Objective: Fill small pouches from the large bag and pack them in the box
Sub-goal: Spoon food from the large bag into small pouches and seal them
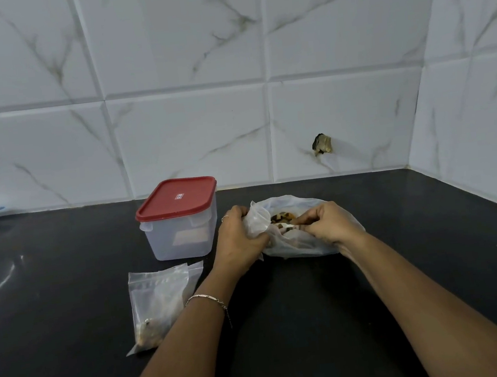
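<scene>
A dark counter (68, 302) runs along a tiled wall. On it, left of centre, stands the clear box (181, 239), its red lid (177, 199) on. Just right of the box lies the large bag (297, 246), cloudy white, its mouth turned toward the person. Near the front, left of the forearms, the small pouches (158, 301) lie flat in a loose pile; one has something pale in its bottom corner.

The left hand (237, 239) grips the bag's left rim with curled fingers. The right hand (328, 222) pinches the rim's other side, fingertips together. Between them, brown pieces (281, 217) show inside.

The step in hand looks like opening the large bag to reach its contents. The next move likely calls for one hand to keep the mouth wide while the other draws out pieces or fetches a pouch. The box will also need its lid off before packing.
</scene>
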Motion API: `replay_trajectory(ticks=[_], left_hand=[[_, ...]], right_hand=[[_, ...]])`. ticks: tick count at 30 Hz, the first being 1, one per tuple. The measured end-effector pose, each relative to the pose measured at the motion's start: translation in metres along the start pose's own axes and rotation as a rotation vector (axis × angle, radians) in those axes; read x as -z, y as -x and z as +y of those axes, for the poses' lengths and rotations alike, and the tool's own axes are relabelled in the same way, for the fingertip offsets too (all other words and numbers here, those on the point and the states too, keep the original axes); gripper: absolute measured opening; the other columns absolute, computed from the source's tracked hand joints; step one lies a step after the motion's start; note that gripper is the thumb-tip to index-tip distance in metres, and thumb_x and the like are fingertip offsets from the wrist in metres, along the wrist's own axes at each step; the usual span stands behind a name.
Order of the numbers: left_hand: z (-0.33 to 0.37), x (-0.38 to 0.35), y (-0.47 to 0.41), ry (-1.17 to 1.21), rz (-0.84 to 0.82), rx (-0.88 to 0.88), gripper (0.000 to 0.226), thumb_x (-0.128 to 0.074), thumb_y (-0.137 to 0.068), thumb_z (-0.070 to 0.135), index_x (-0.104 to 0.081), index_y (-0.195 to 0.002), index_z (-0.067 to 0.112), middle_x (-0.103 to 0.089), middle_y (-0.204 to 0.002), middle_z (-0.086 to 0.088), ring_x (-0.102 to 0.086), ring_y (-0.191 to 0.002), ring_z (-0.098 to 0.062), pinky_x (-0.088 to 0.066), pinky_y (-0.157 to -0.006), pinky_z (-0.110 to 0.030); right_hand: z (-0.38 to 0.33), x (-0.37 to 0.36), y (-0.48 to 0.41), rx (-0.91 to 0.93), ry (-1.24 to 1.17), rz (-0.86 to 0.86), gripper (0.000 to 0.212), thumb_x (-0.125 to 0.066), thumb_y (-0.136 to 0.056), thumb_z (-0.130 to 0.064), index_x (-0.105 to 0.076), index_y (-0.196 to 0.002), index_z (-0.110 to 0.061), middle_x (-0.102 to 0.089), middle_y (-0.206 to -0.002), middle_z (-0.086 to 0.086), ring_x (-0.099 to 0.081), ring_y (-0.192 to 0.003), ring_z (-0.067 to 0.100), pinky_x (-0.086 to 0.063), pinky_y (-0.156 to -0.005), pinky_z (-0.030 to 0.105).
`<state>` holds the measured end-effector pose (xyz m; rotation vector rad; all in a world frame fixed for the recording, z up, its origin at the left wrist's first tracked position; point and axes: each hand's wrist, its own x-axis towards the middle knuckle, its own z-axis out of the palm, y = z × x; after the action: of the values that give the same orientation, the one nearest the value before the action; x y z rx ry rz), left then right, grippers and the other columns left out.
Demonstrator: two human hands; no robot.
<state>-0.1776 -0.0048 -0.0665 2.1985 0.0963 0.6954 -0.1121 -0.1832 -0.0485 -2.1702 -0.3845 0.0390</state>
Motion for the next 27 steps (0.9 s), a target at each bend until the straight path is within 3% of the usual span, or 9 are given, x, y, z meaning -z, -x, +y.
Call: replay_trajectory(ticks=[2,7,10,12,14,16,19,21,27], left_hand=[[-0.001,0.0,-0.001,-0.003,0.012,0.001,0.043,-0.078,-0.069,0.019,-0.049,-0.101,0.019,-0.054,-0.104,-0.002,-0.054,-0.093,-0.016,-0.042,-0.074,-0.024],[-0.004,0.001,0.0,-0.023,-0.02,0.034,0.046,-0.077,-0.071,0.024,-0.047,-0.106,0.021,-0.053,-0.109,-0.001,-0.053,-0.094,-0.013,-0.044,-0.071,-0.019],[-0.003,0.003,0.002,-0.089,-0.001,0.053,0.055,-0.076,-0.072,0.032,-0.048,-0.117,0.018,-0.046,-0.119,-0.001,-0.048,-0.105,-0.015,-0.046,-0.086,-0.03],[-0.001,0.004,0.003,-0.108,0.044,0.048,0.059,-0.076,-0.072,0.037,-0.047,-0.12,0.018,-0.041,-0.122,-0.001,-0.044,-0.113,-0.018,-0.044,-0.092,-0.032],[0.003,0.006,0.004,-0.118,0.083,0.026,0.059,-0.076,-0.071,0.04,-0.047,-0.119,0.019,-0.038,-0.124,-0.001,-0.041,-0.116,-0.019,-0.043,-0.091,-0.032],[0.008,0.006,0.005,-0.13,0.11,-0.008,0.058,-0.076,-0.069,0.04,-0.048,-0.115,0.02,-0.038,-0.122,0.0,-0.041,-0.114,-0.019,-0.045,-0.09,-0.034],[0.014,0.006,0.006,-0.136,0.133,-0.031,0.055,-0.074,-0.067,0.043,-0.046,-0.109,0.021,-0.04,-0.111,0.003,-0.044,-0.104,-0.016,-0.048,-0.084,-0.035],[0.016,0.007,0.006,-0.126,0.112,-0.026,0.052,-0.073,-0.067,0.044,-0.046,-0.106,0.022,-0.044,-0.106,0.004,-0.048,-0.099,-0.015,-0.05,-0.081,-0.035],[0.019,0.005,0.011,-0.17,-0.002,-0.016,0.06,-0.068,-0.07,0.057,-0.046,-0.116,0.024,-0.052,-0.099,0.011,-0.057,-0.089,-0.011,-0.056,-0.078,-0.036]], right_hand=[[-0.001,0.0,0.0,-0.024,-0.062,0.019,0.017,-0.072,-0.086,-0.011,-0.075,-0.102,-0.013,-0.07,-0.094,-0.005,-0.057,-0.077,-0.001,-0.04,-0.059,0.004],[-0.002,0.01,0.004,-0.044,-0.19,0.019,0.018,-0.075,-0.08,-0.002,-0.076,-0.077,-0.02,-0.073,-0.085,0.001,-0.066,-0.088,0.018,-0.053,-0.079,0.025],[-0.006,0.02,0.007,-0.023,-0.193,0.028,0.018,-0.075,-0.078,0.001,-0.076,-0.078,-0.018,-0.074,-0.086,0.004,-0.068,-0.092,0.02,-0.055,-0.086,0.031],[-0.01,0.028,0.009,-0.003,-0.187,0.022,0.015,-0.076,-0.078,0.001,-0.077,-0.085,-0.013,-0.073,-0.089,0.003,-0.066,-0.093,0.018,-0.053,-0.083,0.026],[-0.015,0.035,0.012,0.031,-0.18,-0.008,0.017,-0.075,-0.078,0.0,-0.076,-0.094,-0.007,-0.072,-0.088,0.004,-0.065,-0.086,0.012,-0.05,-0.069,0.012],[-0.02,0.041,0.016,0.06,-0.18,-0.023,0.019,-0.075,-0.079,-0.001,-0.076,-0.096,-0.007,-0.073,-0.09,0.005,-0.064,-0.083,0.009,-0.048,-0.065,0.008],[-0.026,0.049,0.019,0.098,-0.188,-0.005,0.015,-0.077,-0.078,-0.005,-0.078,-0.09,-0.015,-0.075,-0.093,0.007,-0.066,-0.097,0.019,-0.051,-0.09,0.028],[-0.029,0.052,0.021,0.118,-0.189,0.017,0.015,-0.077,-0.078,-0.006,-0.078,-0.088,-0.017,-0.075,-0.094,0.009,-0.065,-0.104,0.023,-0.049,-0.098,0.037],[-0.039,0.053,0.028,0.155,-0.195,0.014,0.016,-0.076,-0.079,-0.009,-0.077,-0.084,-0.025,-0.075,-0.093,0.002,-0.064,-0.103,0.018,-0.05,-0.097,0.034]])
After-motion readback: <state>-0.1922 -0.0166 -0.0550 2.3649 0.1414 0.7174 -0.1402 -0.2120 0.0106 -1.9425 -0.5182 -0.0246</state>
